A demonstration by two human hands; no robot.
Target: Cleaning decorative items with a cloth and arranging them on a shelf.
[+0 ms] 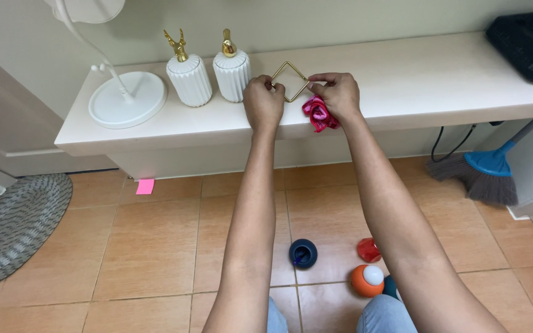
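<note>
A thin gold diamond-shaped wire frame stands on the cream shelf. My left hand grips the frame's left corner. On the opposite side, my right hand pinches the right corner and also holds a crumpled pink cloth under its palm. Both arms reach up from the bottom of the view.
Two white ribbed dispensers with gold tops and a white round lamp base stand left of the frame. A black device sits at the shelf's right end. On the tiled floor lie small toys, a dark blue cup, a broom, a grey rug and a pink note.
</note>
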